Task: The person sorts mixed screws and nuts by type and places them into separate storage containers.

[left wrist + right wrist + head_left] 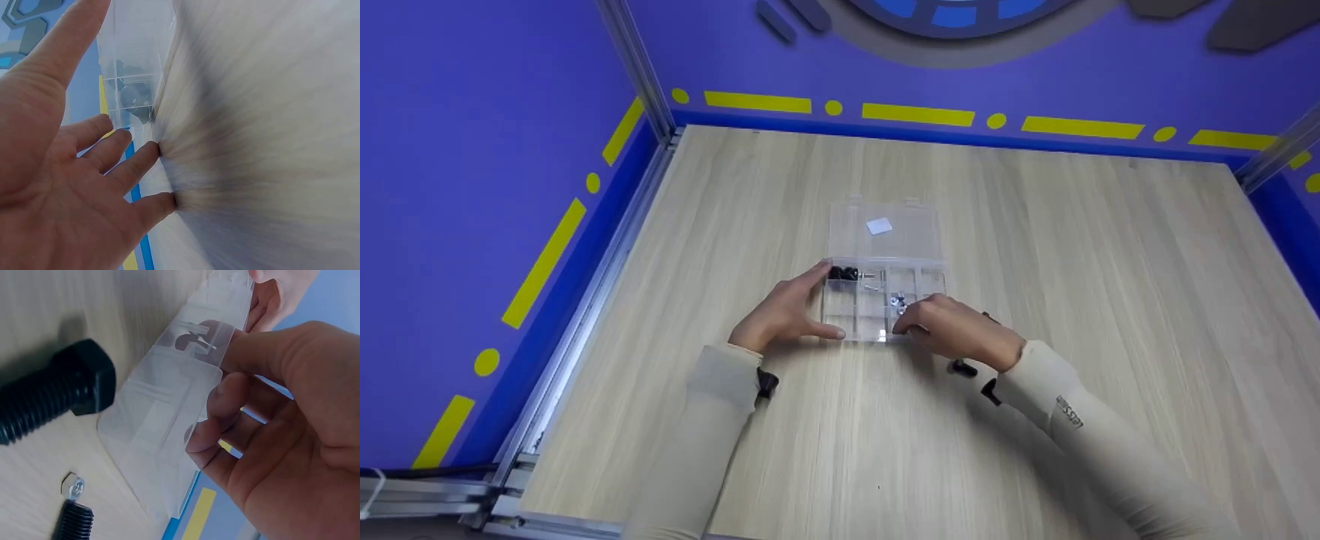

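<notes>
A clear plastic compartment box [886, 285] lies open on the table, lid [847, 236] folded back. Black parts [844, 274] fill its far-left compartment, with a silver screw [870, 275] beside them. Small silver nuts [898, 301] sit in a right-hand compartment. My left hand [789, 309] spreads along the box's left side, thumb at the near corner, fingers extended. Over the near right part, my right hand [949, 328] dips its fingertips into a compartment, its other fingers bent at the wall. I cannot tell whether it pinches anything.
Right of the box, near my right wrist, lie a black hex bolt [90, 379], a silver nut [72, 486] and another black threaded bolt [76, 522]. A white label [879, 226] is on the lid. Blue panels [780, 67] border the wooden table [1080, 300].
</notes>
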{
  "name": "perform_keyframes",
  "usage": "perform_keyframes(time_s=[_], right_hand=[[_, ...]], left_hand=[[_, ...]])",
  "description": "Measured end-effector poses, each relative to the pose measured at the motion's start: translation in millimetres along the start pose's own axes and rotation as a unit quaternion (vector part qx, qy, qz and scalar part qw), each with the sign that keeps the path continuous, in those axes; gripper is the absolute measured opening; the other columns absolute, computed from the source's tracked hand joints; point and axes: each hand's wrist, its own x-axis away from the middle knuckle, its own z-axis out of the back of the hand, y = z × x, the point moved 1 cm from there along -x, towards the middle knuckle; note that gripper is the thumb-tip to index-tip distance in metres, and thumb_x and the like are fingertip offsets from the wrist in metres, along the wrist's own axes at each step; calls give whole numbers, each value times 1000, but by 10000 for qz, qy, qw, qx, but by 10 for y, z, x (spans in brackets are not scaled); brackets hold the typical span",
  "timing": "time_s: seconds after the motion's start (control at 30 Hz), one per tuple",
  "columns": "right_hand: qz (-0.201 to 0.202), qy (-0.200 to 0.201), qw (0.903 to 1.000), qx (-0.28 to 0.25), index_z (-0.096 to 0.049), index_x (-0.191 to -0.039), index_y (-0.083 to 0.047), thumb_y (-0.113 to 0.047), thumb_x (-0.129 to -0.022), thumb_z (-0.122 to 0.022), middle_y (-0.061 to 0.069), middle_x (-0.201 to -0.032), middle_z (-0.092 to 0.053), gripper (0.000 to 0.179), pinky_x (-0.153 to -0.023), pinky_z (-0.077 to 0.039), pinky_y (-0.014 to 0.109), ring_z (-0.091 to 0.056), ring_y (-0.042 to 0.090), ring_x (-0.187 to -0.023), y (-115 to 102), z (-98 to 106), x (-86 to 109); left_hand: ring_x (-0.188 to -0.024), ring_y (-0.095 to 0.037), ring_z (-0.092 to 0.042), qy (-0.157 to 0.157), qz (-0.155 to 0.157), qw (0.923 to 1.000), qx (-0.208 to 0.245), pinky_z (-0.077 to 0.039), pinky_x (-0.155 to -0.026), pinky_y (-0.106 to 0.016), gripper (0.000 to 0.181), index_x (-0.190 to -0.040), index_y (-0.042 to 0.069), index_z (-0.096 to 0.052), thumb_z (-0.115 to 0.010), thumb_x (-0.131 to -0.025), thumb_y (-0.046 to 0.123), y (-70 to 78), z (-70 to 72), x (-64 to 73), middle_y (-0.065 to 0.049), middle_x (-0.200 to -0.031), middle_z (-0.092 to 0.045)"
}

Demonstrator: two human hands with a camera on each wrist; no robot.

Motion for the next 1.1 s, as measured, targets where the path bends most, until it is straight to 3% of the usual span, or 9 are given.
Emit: perform_keyframes(time_s=[0.4,1.1], right_hand=[[188,-127,9997,78,-81,-109,-5,10,-94,-57,6,-108,-77,31,-81,-62,35,-73,20,-97,-17,23,-17],[249,27,9994,240,-80,-108,-7,-2,-98,-66,5,-105,-76,18,-87,-61,39,-72,21,-99,27,16,21]], left_hand=[[-156,-21,-18,1,149,9998,166,-16,-127,-34,122,-165,13,-19,-94,-73,38,11,3,11,-2,-171,-17],[-156,-23,-19,7,87,9999,83,-17,-127,-36,121,-165,12,-19,-94,-74,39,8,3,9,-4,-171,-17]])
